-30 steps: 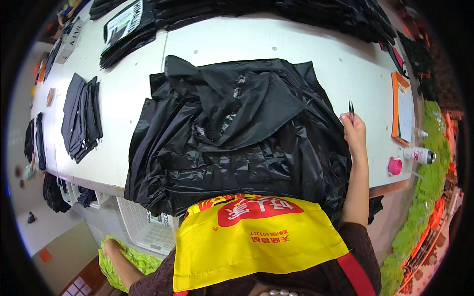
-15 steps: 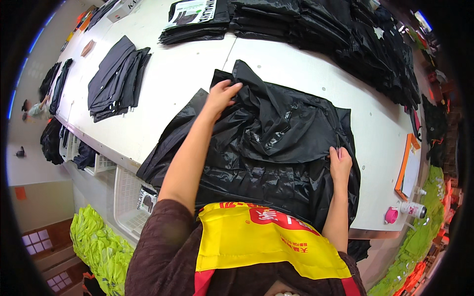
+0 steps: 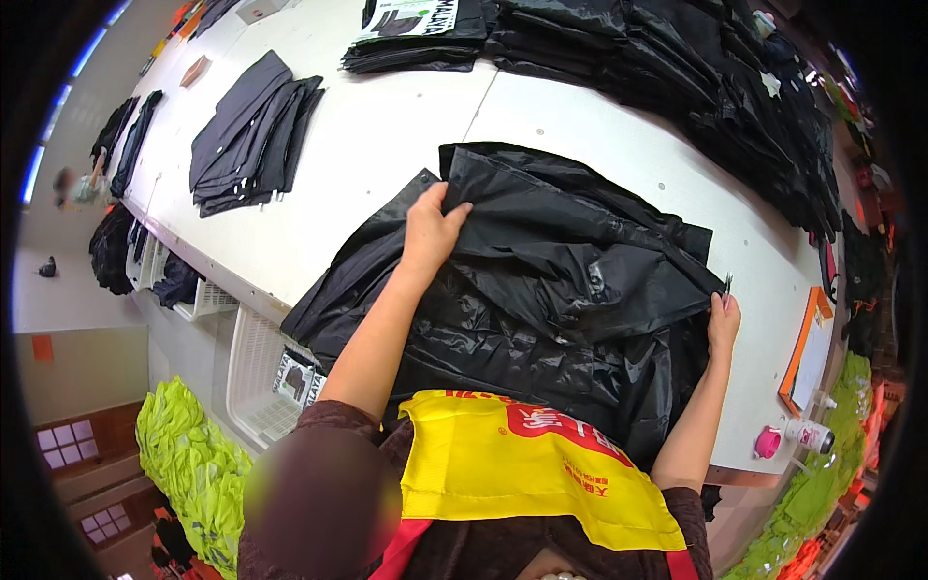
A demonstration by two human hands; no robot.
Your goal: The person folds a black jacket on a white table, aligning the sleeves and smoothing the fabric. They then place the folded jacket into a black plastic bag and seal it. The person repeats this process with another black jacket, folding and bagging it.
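Note:
A shiny black garment (image 3: 570,242) lies spread across the white table in front of me, creased and partly folded over. My left hand (image 3: 432,230) pinches its upper left edge between thumb and fingers. At the right side my right hand (image 3: 723,324) is closed on the garment's outer corner. Narrow pointed tips, apparently of small thread snips (image 3: 728,282), stick up from those right fingers; the rest of the tool is hidden. Between the two hands the top layer is stretched fairly flat, and loose folds hang near my yellow apron (image 3: 541,464).
Stacks of folded black garments (image 3: 599,48) line the table's far side. A dark pile (image 3: 256,135) lies left on the white table (image 3: 387,126). At right are an orange-edged board (image 3: 804,348), a bottle (image 3: 810,435) and pink cap (image 3: 768,443). A white basket (image 3: 249,367) stands below the left edge.
My right hand has moved right and outward with the garment's corner, pulling the top layer wider and flatter. The raised fold by my left hand has come down; that hand still grips the edge.

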